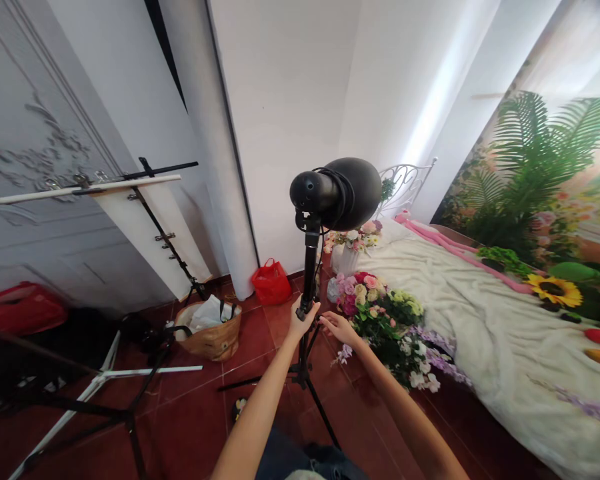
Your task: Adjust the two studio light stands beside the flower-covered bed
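Note:
A black studio light (353,193) with a bowl-shaped reflector sits on top of an upright black light stand (310,267). Its cable is looped around the lamp's neck. My left hand (301,320) is wrapped round the stand's pole below the lamp, at a dark collar. Just right of the pole, my right hand (337,327) has its bent fingertips at a small black knob (319,320), which they partly hide. Below both hands, the stand's legs spread over the red tiled floor (260,380).
Artificial flowers (375,300) stand close on the right, beside a bed with a cream blanket (485,333). A red bag (271,283) and a woven basket (213,333) sit on the floor ahead and left. A backdrop stand (165,233) and white stand legs (100,380) occupy the left.

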A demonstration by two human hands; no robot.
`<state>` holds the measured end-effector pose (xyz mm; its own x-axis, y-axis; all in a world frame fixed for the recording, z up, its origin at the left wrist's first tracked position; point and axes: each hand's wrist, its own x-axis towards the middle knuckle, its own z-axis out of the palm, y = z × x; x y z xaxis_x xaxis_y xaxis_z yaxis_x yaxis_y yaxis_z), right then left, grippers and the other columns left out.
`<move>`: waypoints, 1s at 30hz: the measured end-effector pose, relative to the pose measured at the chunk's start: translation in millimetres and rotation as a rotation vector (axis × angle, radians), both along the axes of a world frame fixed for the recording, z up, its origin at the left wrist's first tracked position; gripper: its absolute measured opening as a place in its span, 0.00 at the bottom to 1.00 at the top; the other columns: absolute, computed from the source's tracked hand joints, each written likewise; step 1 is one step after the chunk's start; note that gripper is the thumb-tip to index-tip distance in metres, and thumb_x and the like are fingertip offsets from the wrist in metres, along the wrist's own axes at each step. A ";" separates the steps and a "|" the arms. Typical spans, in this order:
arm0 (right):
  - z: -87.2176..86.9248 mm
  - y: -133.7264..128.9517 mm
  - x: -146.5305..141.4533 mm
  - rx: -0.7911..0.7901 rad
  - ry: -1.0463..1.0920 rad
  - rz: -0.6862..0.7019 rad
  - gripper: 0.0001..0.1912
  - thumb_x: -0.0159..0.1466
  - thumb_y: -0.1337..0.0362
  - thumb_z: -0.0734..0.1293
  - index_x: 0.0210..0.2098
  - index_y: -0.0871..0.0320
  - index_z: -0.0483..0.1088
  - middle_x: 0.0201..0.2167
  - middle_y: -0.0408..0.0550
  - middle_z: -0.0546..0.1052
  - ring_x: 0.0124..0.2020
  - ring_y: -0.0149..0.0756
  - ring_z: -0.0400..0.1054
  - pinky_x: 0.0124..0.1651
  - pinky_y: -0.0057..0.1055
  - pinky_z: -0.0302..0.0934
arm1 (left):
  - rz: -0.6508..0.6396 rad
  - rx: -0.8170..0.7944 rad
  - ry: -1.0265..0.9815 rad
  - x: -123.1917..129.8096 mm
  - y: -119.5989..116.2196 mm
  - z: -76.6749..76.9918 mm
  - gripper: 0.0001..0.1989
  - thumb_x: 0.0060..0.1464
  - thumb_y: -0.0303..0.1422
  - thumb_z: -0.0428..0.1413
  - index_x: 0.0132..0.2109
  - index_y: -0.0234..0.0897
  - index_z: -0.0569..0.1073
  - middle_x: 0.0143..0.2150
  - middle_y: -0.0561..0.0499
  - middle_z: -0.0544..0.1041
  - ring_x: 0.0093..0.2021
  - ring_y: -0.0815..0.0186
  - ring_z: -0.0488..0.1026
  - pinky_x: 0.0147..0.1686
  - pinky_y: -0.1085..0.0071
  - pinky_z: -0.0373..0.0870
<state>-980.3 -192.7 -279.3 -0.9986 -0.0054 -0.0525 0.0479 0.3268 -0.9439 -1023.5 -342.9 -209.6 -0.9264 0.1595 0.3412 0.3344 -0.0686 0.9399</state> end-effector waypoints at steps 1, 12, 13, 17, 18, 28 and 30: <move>-0.5 -2.1 -0.1 0.023 0.021 -0.016 0.24 0.58 0.44 0.59 0.40 0.58 0.67 0.35 0.48 0.75 0.33 0.34 0.71 0.29 0.27 0.66 | -0.004 0.000 -0.003 0.2 0.2 0.3 0.13 0.44 0.41 0.58 0.28 0.36 0.68 0.27 0.51 0.71 0.28 0.68 0.69 0.32 0.71 0.67; -12.3 -14.3 -0.8 0.047 0.096 -0.086 0.25 0.60 0.42 0.53 0.36 0.56 0.66 0.31 0.46 0.73 0.31 0.35 0.69 0.29 0.28 0.65 | 0.004 -0.002 0.012 1.2 0.4 -0.2 0.12 0.44 0.41 0.59 0.29 0.36 0.68 0.27 0.51 0.71 0.28 0.67 0.70 0.32 0.70 0.67; -11.9 -15.9 0.3 0.065 0.106 -0.093 0.24 0.61 0.43 0.52 0.35 0.56 0.65 0.31 0.45 0.73 0.30 0.34 0.69 0.30 0.28 0.65 | 0.004 -0.002 0.004 1.0 0.7 0.0 0.13 0.44 0.41 0.59 0.28 0.36 0.68 0.27 0.51 0.72 0.28 0.67 0.69 0.32 0.70 0.67; -10.0 -21.2 0.9 0.141 0.146 -0.126 0.23 0.63 0.45 0.50 0.31 0.56 0.64 0.27 0.44 0.71 0.28 0.32 0.66 0.35 0.27 0.63 | -0.001 -0.008 0.008 0.0 1.4 0.6 0.13 0.43 0.41 0.59 0.28 0.36 0.69 0.27 0.51 0.72 0.28 0.67 0.69 0.33 0.69 0.67; -10.2 -22.4 -0.3 0.137 0.150 -0.146 0.23 0.63 0.46 0.50 0.30 0.56 0.64 0.26 0.44 0.71 0.29 0.32 0.66 0.35 0.27 0.62 | -0.005 -0.014 0.020 -0.3 1.5 0.1 0.12 0.44 0.41 0.59 0.28 0.36 0.69 0.27 0.50 0.72 0.28 0.67 0.70 0.33 0.69 0.67; 5.9 -24.1 -19.0 -0.379 -0.329 -0.260 0.16 0.59 0.52 0.62 0.31 0.61 0.67 0.11 0.35 0.59 0.11 0.21 0.47 0.14 0.20 0.39 | -0.019 -0.032 0.018 1.5 1.0 -4.0 0.12 0.46 0.40 0.58 0.28 0.35 0.69 0.26 0.51 0.72 0.27 0.68 0.70 0.31 0.71 0.66; 15.3 -18.2 -23.1 -0.501 -0.518 -0.229 0.13 0.61 0.56 0.61 0.28 0.60 0.65 0.10 0.34 0.59 0.09 0.20 0.43 0.12 0.19 0.35 | -0.011 -0.047 0.010 3.6 0.2 -2.2 0.12 0.45 0.40 0.58 0.28 0.35 0.70 0.26 0.51 0.72 0.28 0.67 0.70 0.32 0.71 0.67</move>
<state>-1003.4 -210.8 -264.0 -0.8256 0.0528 -0.5617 0.5413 -0.2068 -0.8150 -1019.9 -342.7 -211.8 -0.9211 0.1859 0.3420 0.3430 -0.0279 0.9389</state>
